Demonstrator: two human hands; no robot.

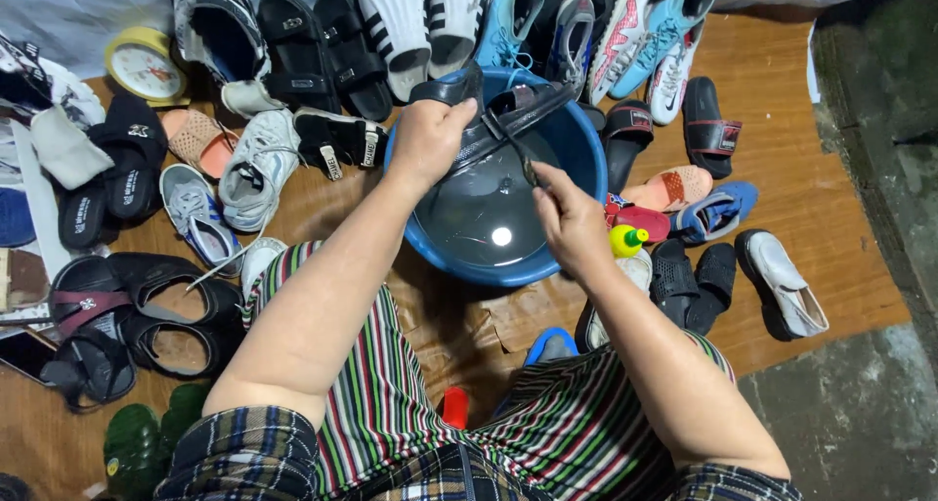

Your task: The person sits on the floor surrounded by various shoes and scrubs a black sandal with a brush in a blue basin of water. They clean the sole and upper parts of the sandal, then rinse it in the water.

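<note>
My left hand (pixel 427 137) grips a black strappy sandal (pixel 498 110) and holds it tilted over a blue plastic basin (pixel 586 154) filled with water. My right hand (pixel 570 217) holds a thin dark brush (pixel 518 154) whose tip touches the sandal's straps. Both hands are above the water. The basin sits on the wooden floor just in front of my knees, which are covered by striped cloth.
Many shoes ring the basin: black sandals (pixel 322 46), white sneakers (pixel 256 164), blue and pink football boots (pixel 645 32), black slides (pixel 708 120). A small yellow-capped bottle (pixel 625 239) lies right of the basin. A yellow clock (pixel 145 66) stands far left. Concrete floor lies right.
</note>
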